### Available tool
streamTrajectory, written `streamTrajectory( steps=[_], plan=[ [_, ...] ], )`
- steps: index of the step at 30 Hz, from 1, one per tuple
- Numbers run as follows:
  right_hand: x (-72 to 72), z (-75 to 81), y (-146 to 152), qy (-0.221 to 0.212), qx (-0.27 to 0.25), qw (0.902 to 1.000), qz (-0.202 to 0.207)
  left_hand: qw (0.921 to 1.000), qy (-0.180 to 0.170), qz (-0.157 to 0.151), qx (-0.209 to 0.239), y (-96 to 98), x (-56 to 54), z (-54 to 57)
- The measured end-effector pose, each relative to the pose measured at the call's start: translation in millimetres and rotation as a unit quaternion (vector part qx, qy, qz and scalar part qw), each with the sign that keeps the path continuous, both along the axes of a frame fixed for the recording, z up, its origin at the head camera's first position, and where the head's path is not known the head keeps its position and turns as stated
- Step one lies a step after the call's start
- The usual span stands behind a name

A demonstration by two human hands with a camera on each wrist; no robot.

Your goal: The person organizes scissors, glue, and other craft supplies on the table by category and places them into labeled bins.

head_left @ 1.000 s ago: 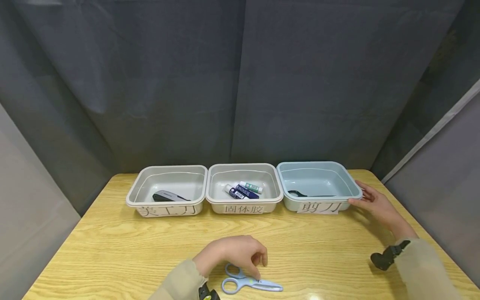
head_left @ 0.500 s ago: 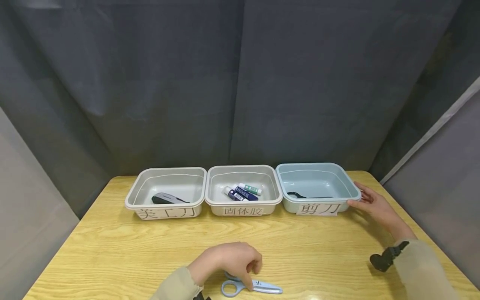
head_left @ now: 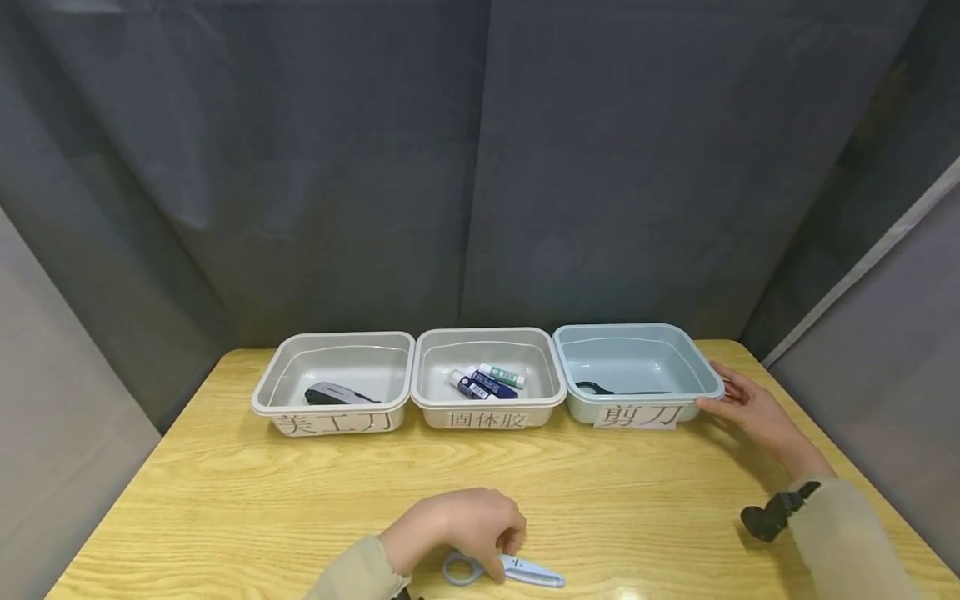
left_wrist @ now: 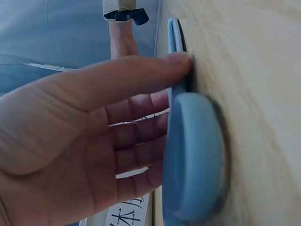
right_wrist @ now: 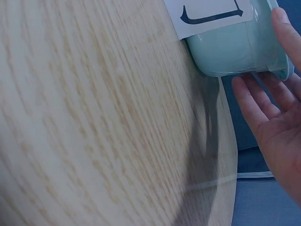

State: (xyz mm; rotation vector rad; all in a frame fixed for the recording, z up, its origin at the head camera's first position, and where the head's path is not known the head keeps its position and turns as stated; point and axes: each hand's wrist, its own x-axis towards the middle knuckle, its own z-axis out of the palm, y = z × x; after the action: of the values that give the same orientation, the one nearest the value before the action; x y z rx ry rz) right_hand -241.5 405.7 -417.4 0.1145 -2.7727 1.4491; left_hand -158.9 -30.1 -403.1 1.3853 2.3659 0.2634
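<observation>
Light-blue scissors (head_left: 534,572) lie on the wooden table near its front, blades pointing right. My left hand (head_left: 476,525) pinches them near the pivot; in the left wrist view the thumb presses on one side and the fingers curl on the other, beside the finger loop (left_wrist: 200,155). Part of the handles is hidden under the hand. At the far right, my right hand (head_left: 757,412) holds the corner of a light-blue bin (head_left: 581,408), thumb on the front rim and fingers along the right side. Inside that bin lies a pair of scissors with a black handle (head_left: 596,388).
Two off-white bins stand in a row left of the blue one. The left bin (head_left: 262,400) contains a grey-and-black utility knife (head_left: 337,393); the middle bin (head_left: 427,408) contains several glue sticks (head_left: 501,376). Paper labels are on all fronts. A dark curtain (head_left: 360,183) hangs behind.
My left hand has lowered onto the scissors and moved slightly toward the table's front, thumb and fingers closing on them. The right hand stays at the blue bin's corner.
</observation>
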Motion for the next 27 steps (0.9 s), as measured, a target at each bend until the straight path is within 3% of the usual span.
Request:
streamTrajectory(
  steps=[10,19,27],
  plan=[
    [-1.4,-2.4,1,-0.005,0.004,0.9999,-0.008,0.997,-0.01,0.001,0.077,2.4,-7.2,-7.4],
    [-1.6,-2.1,1,0.0,0.001,1.0,-0.004,0.9945,-0.019,0.033,0.097,6.1,-11.5,-11.2],
    [-1.6,-0.6,1,-0.001,-0.006,1.0,0.002,0.9917,-0.011,0.031,0.124,13.7,-15.6,-10.6]
  ],
)
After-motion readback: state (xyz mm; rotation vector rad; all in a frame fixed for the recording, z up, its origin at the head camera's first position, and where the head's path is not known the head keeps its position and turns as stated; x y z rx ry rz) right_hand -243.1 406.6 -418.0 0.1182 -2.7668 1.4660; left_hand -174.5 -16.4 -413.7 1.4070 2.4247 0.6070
